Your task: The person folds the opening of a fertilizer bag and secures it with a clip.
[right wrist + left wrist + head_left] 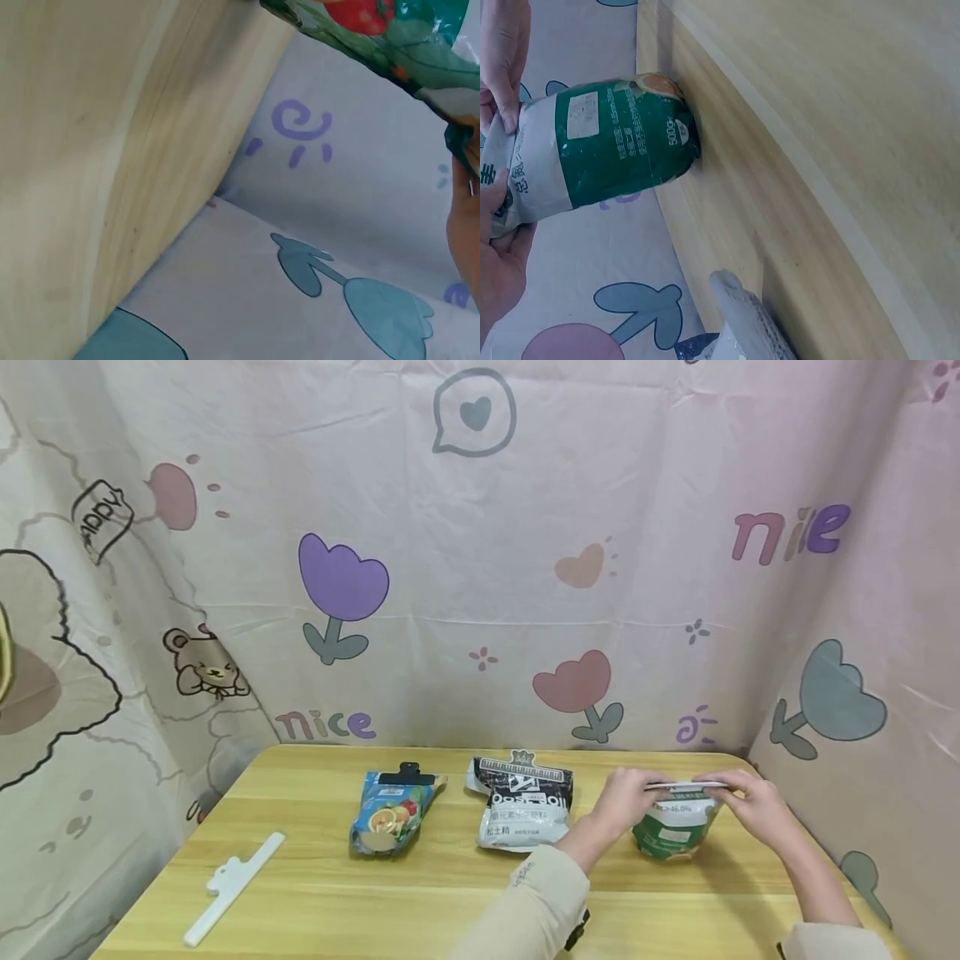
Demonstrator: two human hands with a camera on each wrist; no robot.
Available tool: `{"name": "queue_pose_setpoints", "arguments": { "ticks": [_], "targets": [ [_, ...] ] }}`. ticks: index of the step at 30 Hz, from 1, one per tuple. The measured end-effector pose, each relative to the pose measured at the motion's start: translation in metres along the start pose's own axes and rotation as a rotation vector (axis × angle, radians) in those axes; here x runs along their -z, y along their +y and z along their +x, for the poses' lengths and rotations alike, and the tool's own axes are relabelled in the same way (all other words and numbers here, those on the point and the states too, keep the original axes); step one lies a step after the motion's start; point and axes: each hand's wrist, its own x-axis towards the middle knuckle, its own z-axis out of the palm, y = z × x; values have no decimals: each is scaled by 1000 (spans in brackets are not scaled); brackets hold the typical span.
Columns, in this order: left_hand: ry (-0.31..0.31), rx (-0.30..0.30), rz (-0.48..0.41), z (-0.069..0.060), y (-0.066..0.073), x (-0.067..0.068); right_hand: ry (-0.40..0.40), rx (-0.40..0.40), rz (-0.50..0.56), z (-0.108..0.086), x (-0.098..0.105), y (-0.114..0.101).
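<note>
Both hands pinch the top edge of a green and white fertilizer bag (675, 831) at the right of the table. My left hand (626, 797) grips the left end of that edge, and my right hand (753, 802) grips the right end. In the head view the edge shows as a flat white strip stretched between them. The bag stands upright, its base down at the tabletop. In the left wrist view its green lower half (634, 139) reads 500G. Only the bag's side, with printed vegetables (364, 19), shows in the right wrist view.
On the wooden table (352, 910), a white clip (234, 889) lies at the left. A blue bag (390, 818) carries a black clip (407, 774). Beside it, a black and white bag (525, 818) has a bear-topped clip (521, 765). Printed curtains (465, 527) enclose the table.
</note>
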Motion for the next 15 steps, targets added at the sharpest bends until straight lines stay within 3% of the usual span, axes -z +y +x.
{"name": "queue_pose_setpoints", "arguments": {
  "ticks": [10,15],
  "targets": [
    [73,92,-56,-2,5,-4,181,23,0,-1,-12,5],
    [92,74,-30,-1,7,-6,218,51,-20,-3,-11,7]
  ]
}}
